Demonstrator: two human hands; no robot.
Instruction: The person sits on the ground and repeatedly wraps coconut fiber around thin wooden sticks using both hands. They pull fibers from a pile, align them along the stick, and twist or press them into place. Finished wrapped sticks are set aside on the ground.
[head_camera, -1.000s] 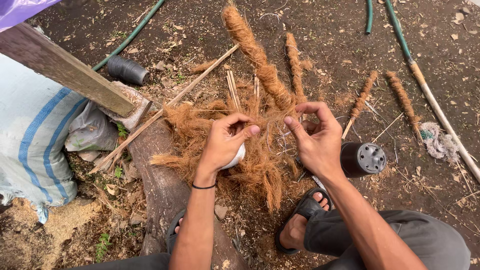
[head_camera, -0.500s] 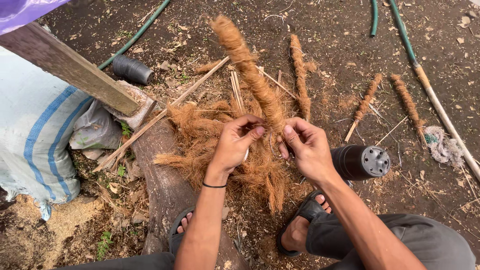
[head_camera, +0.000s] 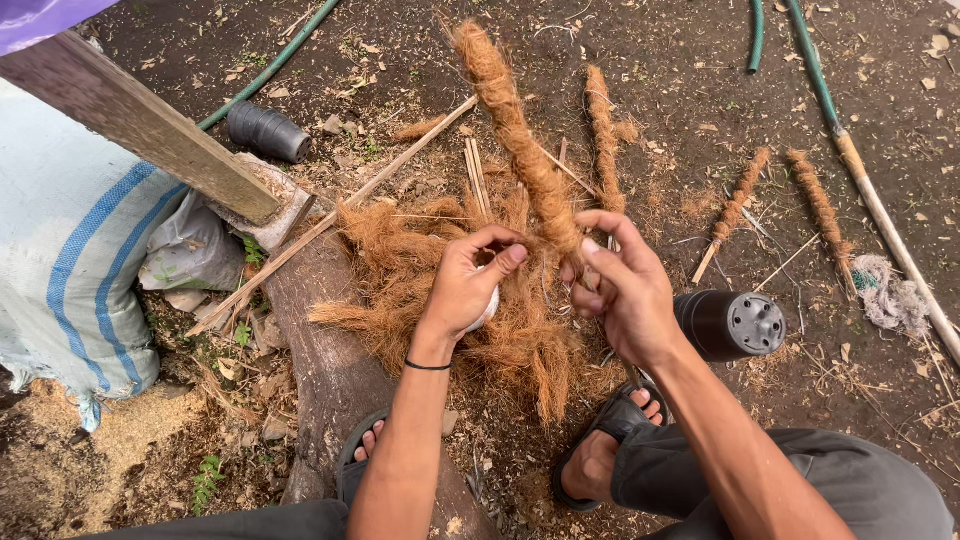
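A long stick wrapped in brown coconut fibre (head_camera: 515, 135) slants up from my hands toward the top of the view. My right hand (head_camera: 625, 290) grips its lower end, fingers curled around it. My left hand (head_camera: 470, 285) is closed on a small white roll (head_camera: 490, 305) tucked in the palm, its thumb and forefinger pinched close to the stick. Under both hands lies a heap of loose coconut fibre (head_camera: 440, 290).
More fibre-wrapped sticks (head_camera: 605, 135) (head_camera: 735, 205) (head_camera: 820, 205) lie on the dirt. A black plastic pot (head_camera: 735, 325) rests by my right wrist, another (head_camera: 265, 130) upper left. A log (head_camera: 330, 370), wooden plank (head_camera: 135, 125), striped sack (head_camera: 60, 270), green hose (head_camera: 810, 60) and thin bamboo slats (head_camera: 475, 175) surround me.
My hands have drawn closer together at the base of the wrapped stick. The right hand closed around its lower end, and the stick shifted slightly left.
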